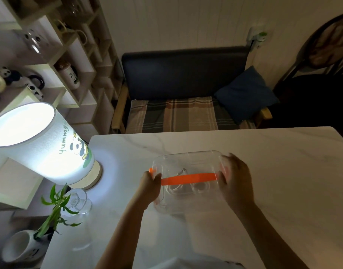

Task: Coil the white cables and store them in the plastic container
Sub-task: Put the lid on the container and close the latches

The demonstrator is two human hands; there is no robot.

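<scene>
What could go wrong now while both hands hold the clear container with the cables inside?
The left hand and right hand grip the plastic container only at its ends; smooth clear walls could slip. The white cables inside look loosely coiled and might spring apart if tilted. A glass vase and lit lamp stand close left, within elbow range.

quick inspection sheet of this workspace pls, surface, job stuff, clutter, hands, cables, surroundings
surface: white marble-look table, mostly bare
job's things: clear container with orange handle across the top, held at both ends
clutter: lit lamp, plant, glass vase, mug, all at the table's left edge
hands: left hand and right hand grip opposite ends of the container
cables: white cables seen through the container, inside it; none loose on the table
surroundings: bench with blue cushion, shelf of mugs, dark chair
</scene>
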